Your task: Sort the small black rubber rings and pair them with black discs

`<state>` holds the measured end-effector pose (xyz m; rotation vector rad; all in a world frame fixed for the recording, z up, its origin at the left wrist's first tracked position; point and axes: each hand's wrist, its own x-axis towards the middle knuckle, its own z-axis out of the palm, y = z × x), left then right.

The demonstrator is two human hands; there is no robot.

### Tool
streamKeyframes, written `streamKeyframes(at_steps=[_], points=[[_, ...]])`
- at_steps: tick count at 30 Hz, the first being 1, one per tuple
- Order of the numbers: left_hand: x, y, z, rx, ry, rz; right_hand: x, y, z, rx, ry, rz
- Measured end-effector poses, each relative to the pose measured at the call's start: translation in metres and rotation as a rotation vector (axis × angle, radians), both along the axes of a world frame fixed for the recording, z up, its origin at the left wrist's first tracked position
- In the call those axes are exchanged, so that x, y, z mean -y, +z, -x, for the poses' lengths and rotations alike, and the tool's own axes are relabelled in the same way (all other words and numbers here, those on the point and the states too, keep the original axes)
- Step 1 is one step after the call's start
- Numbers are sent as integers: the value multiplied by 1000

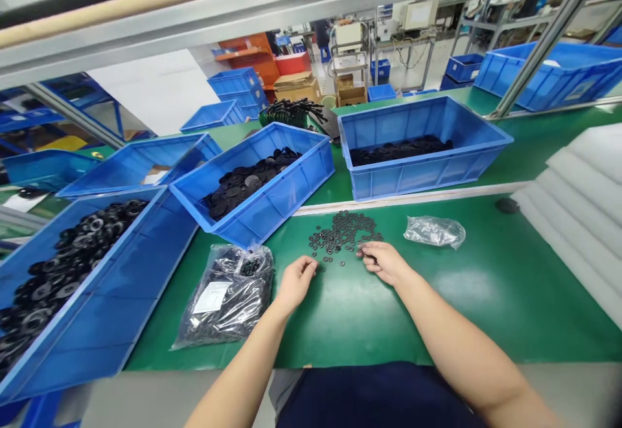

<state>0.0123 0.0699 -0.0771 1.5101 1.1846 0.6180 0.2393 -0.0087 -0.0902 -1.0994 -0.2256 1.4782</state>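
A loose heap of small black rings (pixel 343 234), probably rubber washers, lies spread on the green bench mat (pixel 486 305). My left hand (pixel 296 283) rests at the heap's lower left edge, its fingers curled down beside a few stray rings. My right hand (pixel 381 263) sits at the heap's lower right edge with its fingertips drawn together. Those fingertips hide whatever may lie under them. A clear plastic bag (pixel 223 295) packed with black parts lies left of my left hand, and a crumpled clear bag (pixel 435 231) lies beyond my right hand.
Blue plastic bins of black rings and discs stand around the mat: one (pixel 257 182) ahead left, one (pixel 422 149) ahead right, and a large one (pixel 97 285) at far left. Stacked white foam sheets (pixel 578 214) lie at right. A metal rail (pixel 194 26) crosses overhead.
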Motion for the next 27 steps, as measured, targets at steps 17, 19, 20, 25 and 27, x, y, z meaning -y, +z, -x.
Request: streamKeyframes(at_steps=[17,19,20,25,27], points=[[-18,-1,12,8,120,68,2,1,3,-6,50,-6],[-16,3,9,168,92,212,1,2,4,6,69,9],[-14,5,6,226,66,267,1,2,4,5,75,13],[3,6,-18,284,-20,354,2,1,5,18,59,-32],[9,2,-31,274,-21,357,4,2,6,43,63,-65]])
